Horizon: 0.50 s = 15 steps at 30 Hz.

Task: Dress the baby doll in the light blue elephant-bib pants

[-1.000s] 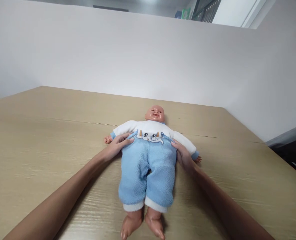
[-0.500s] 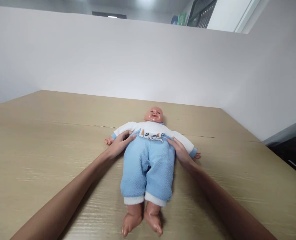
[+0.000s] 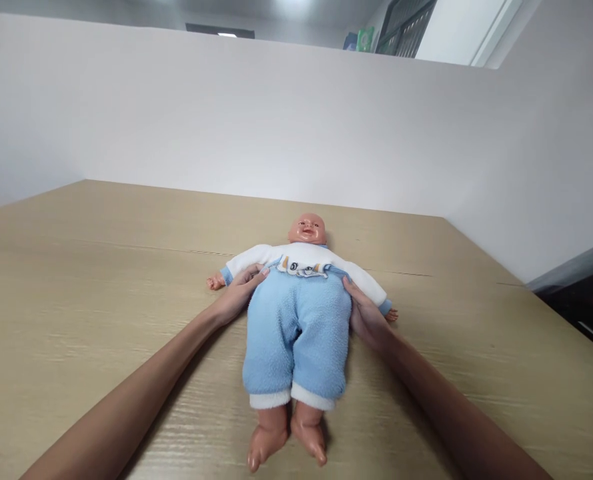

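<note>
A baby doll (image 3: 307,230) lies on its back, its head away from me and its bare feet toward me. It wears a white top (image 3: 306,252) with blue cuffs and fuzzy light-blue pants (image 3: 321,310) with white hems. An animal face with eyes is at the chest, partly folded over. My left hand (image 3: 237,293) closes on the waist of the pants at the left side, thumb on top. Opposite it, my right hand (image 3: 369,317) grips the other side of the waist, its thumb on the fabric. Most fingers of both hands are hidden beside the doll.
The doll rests on a wide wooden table (image 3: 101,300) with seams across its top. Behind it rises a pale wall (image 3: 276,120), with a green package (image 3: 365,40) beyond its upper edge. A dark object (image 3: 586,300) stands at the right edge.
My right hand has slid slightly down and around the doll's side. The waist edge has shifted up a little, folding over more of the animal face.
</note>
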Each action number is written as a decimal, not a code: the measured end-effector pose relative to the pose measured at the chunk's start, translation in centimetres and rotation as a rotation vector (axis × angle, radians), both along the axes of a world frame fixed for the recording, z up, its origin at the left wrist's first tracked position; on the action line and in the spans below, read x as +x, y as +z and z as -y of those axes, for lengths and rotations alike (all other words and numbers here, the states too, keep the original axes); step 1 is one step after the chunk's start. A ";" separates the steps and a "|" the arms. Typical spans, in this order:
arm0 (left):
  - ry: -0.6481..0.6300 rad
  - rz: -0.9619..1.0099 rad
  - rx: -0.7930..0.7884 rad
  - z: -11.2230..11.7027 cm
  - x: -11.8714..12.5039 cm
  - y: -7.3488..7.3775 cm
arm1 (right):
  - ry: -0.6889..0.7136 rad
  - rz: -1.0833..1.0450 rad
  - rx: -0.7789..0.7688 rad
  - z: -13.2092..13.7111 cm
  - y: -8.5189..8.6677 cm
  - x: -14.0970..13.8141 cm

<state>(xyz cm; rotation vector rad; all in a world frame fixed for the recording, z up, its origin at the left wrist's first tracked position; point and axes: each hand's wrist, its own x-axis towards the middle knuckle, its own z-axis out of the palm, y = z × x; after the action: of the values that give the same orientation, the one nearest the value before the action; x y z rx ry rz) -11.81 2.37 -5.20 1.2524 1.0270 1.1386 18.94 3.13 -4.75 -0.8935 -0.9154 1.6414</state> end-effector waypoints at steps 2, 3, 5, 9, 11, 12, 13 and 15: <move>-0.001 0.008 0.000 -0.1 -0.3 0.2 | -0.012 -0.025 -0.021 -0.1 0.1 -0.1; -0.007 -0.004 0.010 -0.2 -0.5 0.3 | -0.015 -0.032 -0.027 -0.1 0.3 0.0; -0.026 -0.050 0.051 -0.3 -1.0 0.4 | -0.007 -0.051 -0.020 -0.1 0.7 0.4; -0.029 -0.116 0.121 -0.4 -1.8 0.3 | 0.099 -0.102 -0.036 -0.2 0.9 1.4; -0.016 -0.102 0.123 -0.5 -1.8 0.0 | 0.112 -0.093 -0.050 -0.4 0.5 1.8; -0.009 -0.079 0.116 -0.5 -1.8 -0.1 | 0.091 -0.073 -0.046 -0.6 0.2 1.9; -0.001 -0.049 0.105 -0.6 -1.7 -0.3 | 0.065 -0.044 -0.035 -0.9 0.0 1.9; 0.014 -0.004 0.085 -0.6 -1.5 -0.4 | 0.015 0.031 0.019 -1.3 -0.3 1.8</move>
<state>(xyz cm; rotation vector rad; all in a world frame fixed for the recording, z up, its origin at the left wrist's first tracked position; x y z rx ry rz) -13.33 2.96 -5.63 1.3166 1.0008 1.2021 20.77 4.46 -5.07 -0.9031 -0.9604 1.6330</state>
